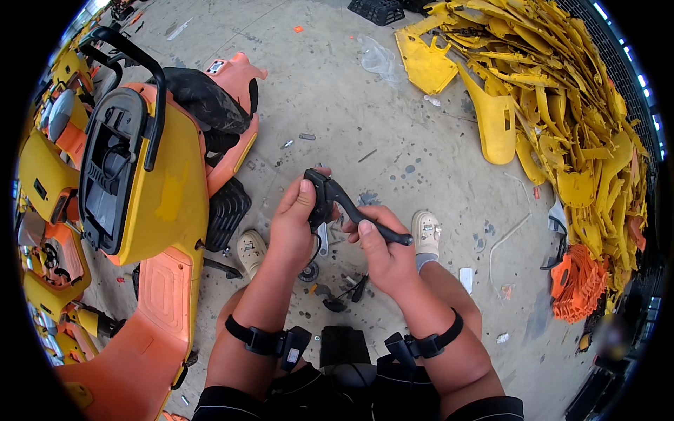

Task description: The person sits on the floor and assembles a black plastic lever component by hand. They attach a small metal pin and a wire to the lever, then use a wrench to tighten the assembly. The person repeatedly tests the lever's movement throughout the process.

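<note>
Both hands hold a black brake lever (349, 204) in front of my body. Closed round its bulkier mount end is my left hand (292, 210), thumb on top. My right hand (383, 250) pinches the long curved lever arm near its rounded tip. From the mount a thin black cable hangs toward the floor. Below the hands lies a silver wrench (323, 239), partly hidden by them. Close to it are a small round wheel-like part (309, 271) and a black part with a cable (334, 302).
A yellow and orange scooter body (165, 189) stands close on my left, more scooters beyond it. On the right rises a heap of yellow plastic panels (562, 91), with a stack of orange parts (580, 281) before it. A clear plastic bag (378, 57) lies on the concrete floor.
</note>
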Demonstrator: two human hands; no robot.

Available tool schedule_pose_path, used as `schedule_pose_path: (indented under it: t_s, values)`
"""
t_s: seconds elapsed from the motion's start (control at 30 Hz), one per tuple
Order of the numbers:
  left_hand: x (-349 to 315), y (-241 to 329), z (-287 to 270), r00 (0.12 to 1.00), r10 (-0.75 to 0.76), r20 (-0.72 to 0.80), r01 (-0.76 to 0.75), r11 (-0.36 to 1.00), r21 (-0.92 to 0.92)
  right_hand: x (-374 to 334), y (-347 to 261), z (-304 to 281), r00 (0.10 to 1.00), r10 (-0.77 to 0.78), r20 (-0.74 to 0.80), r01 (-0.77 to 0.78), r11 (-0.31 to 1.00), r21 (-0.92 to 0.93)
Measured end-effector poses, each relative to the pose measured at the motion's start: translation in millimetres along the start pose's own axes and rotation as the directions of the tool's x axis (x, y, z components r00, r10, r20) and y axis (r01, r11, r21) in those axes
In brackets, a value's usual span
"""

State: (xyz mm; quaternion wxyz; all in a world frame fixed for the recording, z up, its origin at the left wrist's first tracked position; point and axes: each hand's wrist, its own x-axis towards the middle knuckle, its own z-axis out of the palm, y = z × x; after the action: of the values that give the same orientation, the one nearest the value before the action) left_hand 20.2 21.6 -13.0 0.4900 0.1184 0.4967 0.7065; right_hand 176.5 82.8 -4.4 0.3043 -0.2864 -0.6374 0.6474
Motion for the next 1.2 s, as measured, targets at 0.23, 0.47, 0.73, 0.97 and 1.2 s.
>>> schedule_pose_path:
  t_s: [0.23,0.47,0.73,0.97,1.2]
  values:
    - [3,-1,-6,0.997,0.035,0.068,-0.042,0.993,0.114,9,-5,-16,0.977,0.198,0.074,-0.207,0.967,0.145]
    - [1,0,4,0.996,-0.081,0.044,0.078,0.994,0.073,25,-9,-29,0.926,0.373,0.057,-0.375,0.891,0.256]
    - [1,10,5,0.973,-0.21,0.097,0.206,0.977,0.048,28,-8,-31,0.905,0.422,0.058,-0.417,0.846,0.332]
    - [7,14,-6,0.947,-0.283,0.153,0.287,0.958,-0.002,37,-8,-31,0.888,0.451,0.089,-0.453,0.825,0.339]
    - [9,24,-1,0.91,-0.334,0.245,0.368,0.923,-0.109,52,-2,-36,0.854,0.475,0.211,-0.52,0.776,0.358]
